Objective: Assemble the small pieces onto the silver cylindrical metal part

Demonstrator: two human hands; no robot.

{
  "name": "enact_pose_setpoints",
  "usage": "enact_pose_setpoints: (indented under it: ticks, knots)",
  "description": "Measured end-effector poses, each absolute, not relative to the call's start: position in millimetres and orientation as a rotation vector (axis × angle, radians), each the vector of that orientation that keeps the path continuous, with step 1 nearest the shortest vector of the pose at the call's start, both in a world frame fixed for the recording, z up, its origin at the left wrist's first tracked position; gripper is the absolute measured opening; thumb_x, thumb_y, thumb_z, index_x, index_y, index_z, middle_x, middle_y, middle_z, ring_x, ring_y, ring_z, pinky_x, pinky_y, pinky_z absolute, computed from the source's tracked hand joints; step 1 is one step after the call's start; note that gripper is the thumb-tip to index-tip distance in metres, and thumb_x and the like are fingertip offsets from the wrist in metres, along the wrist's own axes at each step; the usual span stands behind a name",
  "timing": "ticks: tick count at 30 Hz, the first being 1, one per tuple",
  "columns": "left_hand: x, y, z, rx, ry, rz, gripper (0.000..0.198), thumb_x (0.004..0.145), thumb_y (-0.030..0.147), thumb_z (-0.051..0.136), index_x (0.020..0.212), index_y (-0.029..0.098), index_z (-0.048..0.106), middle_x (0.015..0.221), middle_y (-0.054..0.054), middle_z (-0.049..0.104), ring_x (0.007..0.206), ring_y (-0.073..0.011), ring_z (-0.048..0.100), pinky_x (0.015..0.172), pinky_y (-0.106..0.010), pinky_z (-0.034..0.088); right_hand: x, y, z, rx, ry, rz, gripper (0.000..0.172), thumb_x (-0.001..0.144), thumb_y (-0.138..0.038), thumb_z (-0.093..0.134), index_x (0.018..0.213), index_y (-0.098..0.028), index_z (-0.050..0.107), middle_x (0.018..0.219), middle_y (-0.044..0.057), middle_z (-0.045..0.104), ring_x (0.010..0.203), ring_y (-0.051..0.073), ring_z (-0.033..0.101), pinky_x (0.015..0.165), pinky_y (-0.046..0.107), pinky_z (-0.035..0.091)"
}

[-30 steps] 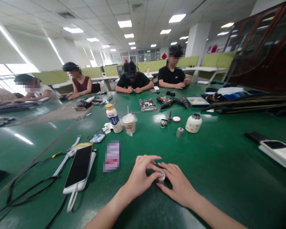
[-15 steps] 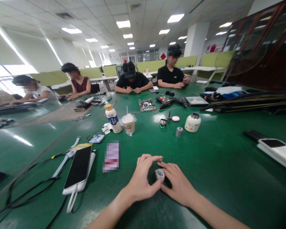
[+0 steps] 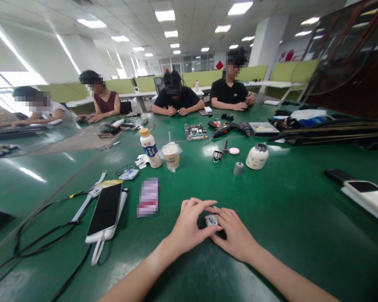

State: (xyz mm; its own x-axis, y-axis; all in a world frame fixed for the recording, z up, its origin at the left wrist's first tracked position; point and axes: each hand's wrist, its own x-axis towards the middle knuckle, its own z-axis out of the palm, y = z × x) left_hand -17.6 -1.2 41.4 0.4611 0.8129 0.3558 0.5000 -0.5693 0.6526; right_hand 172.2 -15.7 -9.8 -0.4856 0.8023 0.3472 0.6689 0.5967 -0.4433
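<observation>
A small round silver-grey part [image 3: 211,220], its recessed face turned up, is between my hands just above or on the green table. My right hand [image 3: 234,235] closes on it from the right, thumb below and fingers above. My left hand [image 3: 190,224] curves around from the left; its thumb lies along the part's near edge and its index finger reaches over to the right fingers. The part's underside is hidden. Farther off stand a grey cylinder [image 3: 238,168] and a cream bottle [image 3: 257,157] with an uncapped metal neck.
A metal strainer-like piece [image 3: 217,156], a pink disc [image 3: 234,151], a drill [image 3: 229,130] and a circuit board [image 3: 195,132] lie beyond. At left are a drink cup [image 3: 170,157], a yellow-capped bottle [image 3: 150,149] and a phone [image 3: 105,209]. Several people sit across the table.
The view has tilted down and shifted slightly. My left thumb has moved across the part's near edge, and the left index fingertip has come over the right fingers.
</observation>
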Motion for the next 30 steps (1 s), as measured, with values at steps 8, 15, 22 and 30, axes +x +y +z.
enact_pose_setpoints:
  ticks: [8, 15, 22, 30]
  knots:
    - [-17.9, 2.8, 38.2, 2.186, 1.175, 0.952, 0.035, 0.077, 0.032, 0.077, 0.109, 0.029, 0.065, 0.090, 0.000, 0.076, 0.096, -0.0251, 0.059, 0.087, -0.041, 0.037, 171.1, -16.3, -8.6, -1.154, -2.292, 0.306, 0.044, 0.087, -0.033, 0.064, 0.128, -0.022, 0.056, 0.128, 0.012, 0.062, 0.117, 0.028, 0.056, 0.099, 0.049, 0.043]
    - [-18.3, 0.9, 36.9, 2.132, 1.140, 1.058, 0.042, 0.075, 0.024, 0.076, 0.114, 0.025, 0.061, 0.084, 0.001, 0.076, 0.093, -0.0238, 0.066, 0.091, -0.041, 0.039, 169.8, -18.9, -11.3, -1.154, -2.255, 0.221, 0.040, 0.085, -0.035, 0.066, 0.121, -0.019, 0.061, 0.126, 0.013, 0.064, 0.115, 0.028, 0.058, 0.099, 0.048, 0.044]
    - [-15.3, -5.2, 10.4, 2.088, 1.098, 1.259, 0.031, 0.080, 0.022, 0.070, 0.109, 0.022, 0.060, 0.092, -0.002, 0.075, 0.095, -0.0225, 0.068, 0.092, -0.039, 0.046, 170.5, -20.2, -14.3, -1.134, -2.294, 0.163, 0.040, 0.087, -0.037, 0.064, 0.121, -0.018, 0.060, 0.124, 0.012, 0.065, 0.113, 0.027, 0.058, 0.098, 0.046, 0.043]
    - [-7.3, -18.2, 2.4, 2.018, 1.197, 1.404, 0.015, 0.078, 0.024, 0.071, 0.093, 0.022, 0.070, 0.094, -0.003, 0.074, 0.096, -0.0227, 0.063, 0.091, -0.040, 0.048, 170.2, -17.8, -18.5, -1.139, -2.337, 0.079, 0.041, 0.090, -0.044, 0.058, 0.121, -0.017, 0.059, 0.119, 0.011, 0.067, 0.108, 0.026, 0.060, 0.092, 0.042, 0.045]
